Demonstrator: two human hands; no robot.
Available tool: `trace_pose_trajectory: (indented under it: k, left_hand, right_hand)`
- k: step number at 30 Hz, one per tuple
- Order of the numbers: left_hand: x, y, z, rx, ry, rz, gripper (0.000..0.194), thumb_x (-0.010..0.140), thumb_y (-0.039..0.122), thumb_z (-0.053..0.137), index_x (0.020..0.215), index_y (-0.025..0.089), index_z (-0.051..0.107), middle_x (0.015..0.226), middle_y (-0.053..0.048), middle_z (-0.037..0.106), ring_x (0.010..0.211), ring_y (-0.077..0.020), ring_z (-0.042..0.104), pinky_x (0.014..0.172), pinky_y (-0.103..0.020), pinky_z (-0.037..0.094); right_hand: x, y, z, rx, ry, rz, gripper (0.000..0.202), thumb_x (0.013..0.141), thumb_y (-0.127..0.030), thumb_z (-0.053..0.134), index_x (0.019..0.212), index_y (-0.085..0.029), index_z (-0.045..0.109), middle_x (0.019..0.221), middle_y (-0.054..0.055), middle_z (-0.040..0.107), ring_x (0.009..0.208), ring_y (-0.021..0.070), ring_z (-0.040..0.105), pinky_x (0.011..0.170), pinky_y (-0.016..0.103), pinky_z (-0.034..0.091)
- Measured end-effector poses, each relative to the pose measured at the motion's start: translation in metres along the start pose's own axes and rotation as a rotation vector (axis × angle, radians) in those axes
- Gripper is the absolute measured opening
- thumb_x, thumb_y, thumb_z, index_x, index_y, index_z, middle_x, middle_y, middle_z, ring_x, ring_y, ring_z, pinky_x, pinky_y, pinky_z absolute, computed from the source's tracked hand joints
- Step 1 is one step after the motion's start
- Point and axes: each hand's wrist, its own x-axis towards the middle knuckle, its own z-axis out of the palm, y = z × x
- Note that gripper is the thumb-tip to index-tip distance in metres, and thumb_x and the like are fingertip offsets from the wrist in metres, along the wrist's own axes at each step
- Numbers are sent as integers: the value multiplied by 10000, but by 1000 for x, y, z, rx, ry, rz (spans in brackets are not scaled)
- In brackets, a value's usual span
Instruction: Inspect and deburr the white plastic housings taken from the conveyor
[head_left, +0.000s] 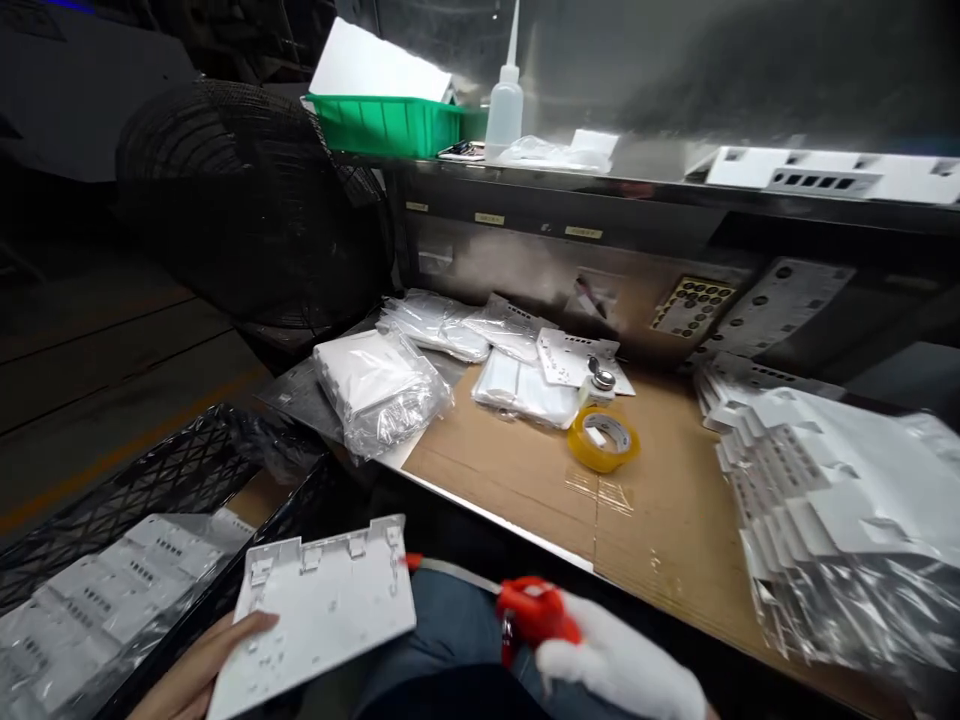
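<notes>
My left hand (202,668), bare, grips a white plastic panel (326,605) by its left edge, thumb on top. The panel is tilted above my lap, its inner side up, with clips along the far edge and small holes near the thumb. My right hand (615,655), in a white glove, is closed around a red air blow gun (536,612). Its thin nozzle (457,573) points left and ends in a red tip close to the panel's right edge. I cannot tell whether the tip touches the panel.
At left, a black crate (187,470) holds overlapping white panels (97,600). On the cardboard-covered bench (495,470) are bagged panels (375,375), yellow tape (602,440) and a tall panel stack (840,480). A shelf above carries a green bin (382,125) and a squeeze bottle (505,110). A fan (247,200) stands behind.
</notes>
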Motion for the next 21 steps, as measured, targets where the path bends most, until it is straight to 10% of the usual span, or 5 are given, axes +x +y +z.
trace_pose_trajectory:
  k: [7, 21]
  left_hand:
    - [49, -58, 39, -217, 304, 142, 390, 975, 135, 631, 1364, 146, 601, 1063, -84, 782, 865, -211, 770, 789, -375, 657]
    - [86, -73, 34, 39, 128, 265, 296, 987, 278, 656, 1248, 138, 643, 1178, -106, 712, 1018, -234, 716, 886, -446, 623]
  right_hand:
    - [41, -5, 70, -719, 25, 235, 482, 940, -675, 543, 1122, -247, 673, 927, 121, 780, 849, 333, 754, 677, 321, 452]
    - [42, 16, 52, -600, 24, 261, 469, 944, -696, 506, 1048, -268, 669, 815, 46, 768, 741, 251, 725, 665, 277, 464]
